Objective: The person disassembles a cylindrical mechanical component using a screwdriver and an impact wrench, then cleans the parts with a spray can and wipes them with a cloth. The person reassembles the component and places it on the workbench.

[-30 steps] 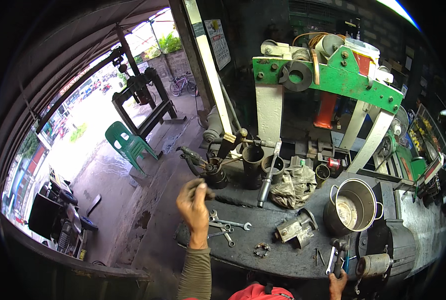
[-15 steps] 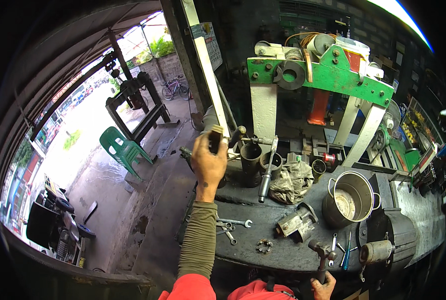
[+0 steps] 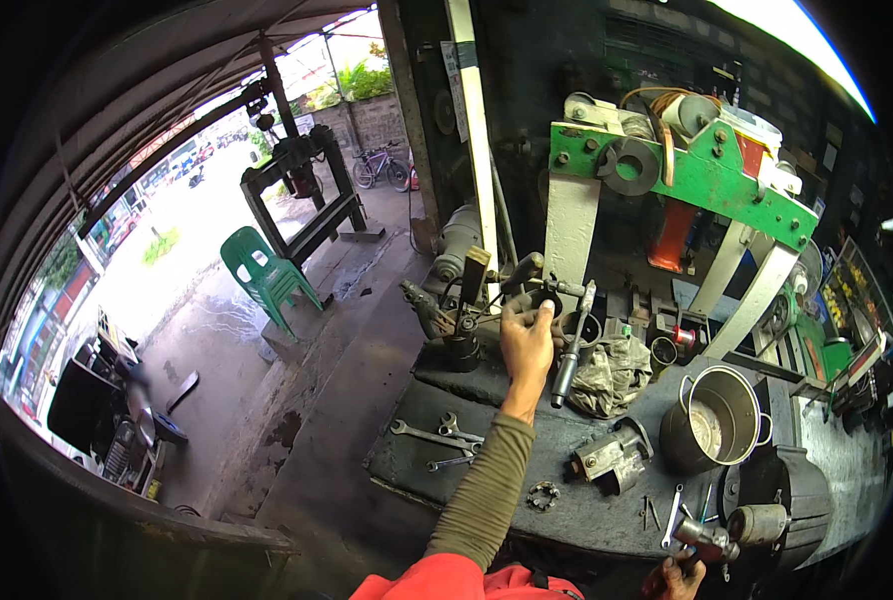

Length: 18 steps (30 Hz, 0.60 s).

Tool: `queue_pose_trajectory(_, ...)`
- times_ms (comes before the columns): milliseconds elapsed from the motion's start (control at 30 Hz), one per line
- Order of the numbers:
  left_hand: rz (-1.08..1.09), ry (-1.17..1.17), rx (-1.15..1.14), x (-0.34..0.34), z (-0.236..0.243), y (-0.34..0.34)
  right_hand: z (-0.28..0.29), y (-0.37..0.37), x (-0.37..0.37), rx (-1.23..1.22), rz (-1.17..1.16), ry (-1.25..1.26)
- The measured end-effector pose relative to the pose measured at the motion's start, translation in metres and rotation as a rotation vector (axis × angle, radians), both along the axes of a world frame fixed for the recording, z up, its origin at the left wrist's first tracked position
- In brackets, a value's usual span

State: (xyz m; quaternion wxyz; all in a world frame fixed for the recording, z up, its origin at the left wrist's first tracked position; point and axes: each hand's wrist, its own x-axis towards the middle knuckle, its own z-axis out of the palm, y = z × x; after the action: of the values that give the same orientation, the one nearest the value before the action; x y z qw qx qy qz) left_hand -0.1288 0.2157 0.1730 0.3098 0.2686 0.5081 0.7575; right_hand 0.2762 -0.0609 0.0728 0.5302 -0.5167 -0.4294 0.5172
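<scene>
- One hammer (image 3: 709, 540), clamped in the right grip (image 3: 681, 578); its head sticks out just above the fingers, over the near edge of the counter (image 3: 547, 452), and the handle is mostly hidden.
- One left grip (image 3: 527, 350), raised in front of the containers, fingers curled and partly hidden; I cannot tell whether they close on anything. The hammer is well apart from it.
- Four dark round containers (image 3: 463, 352), one with tools standing in it and one partly behind the left grip.
- One long-handled tool (image 3: 567, 375), leaning by the containers, beside one crumpled cloth (image 3: 612, 375).
- One two-handled pot (image 3: 681, 438), upright.
- One metal housing (image 3: 612, 458) and one notched ring (image 3: 543, 496), apart.
- At least three wrenches (image 3: 437, 435) beyond the left sleeve; one single wrench (image 3: 673, 515) near the hammer.
</scene>
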Motion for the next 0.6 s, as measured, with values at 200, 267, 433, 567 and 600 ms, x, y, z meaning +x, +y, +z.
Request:
queue_pose_trajectory(200,0.201,0.557,-0.29,-0.017,0.007,0.034,-0.012,-0.02,0.017,0.052,0.011,-0.165)
queue_pose_trajectory(267,0.209,0.61,-0.339,-0.027,0.011,0.046,-0.016,-0.026,0.02,0.019,-0.009,-0.128)
queue_pose_trajectory(433,0.286,0.703,-0.226,-0.031,0.024,0.043,-0.026,-0.032,0.018,-0.027,-0.016,-0.03)
queue_pose_trajectory(567,0.259,0.744,-0.006,-0.01,0.067,0.03,-0.017,-0.026,0.01,-0.102,-0.031,0.051)
queue_pose_trajectory(600,0.273,0.809,0.019,-0.003,0.079,0.023,-0.012,-0.024,0.008,-0.118,0.009,0.06)
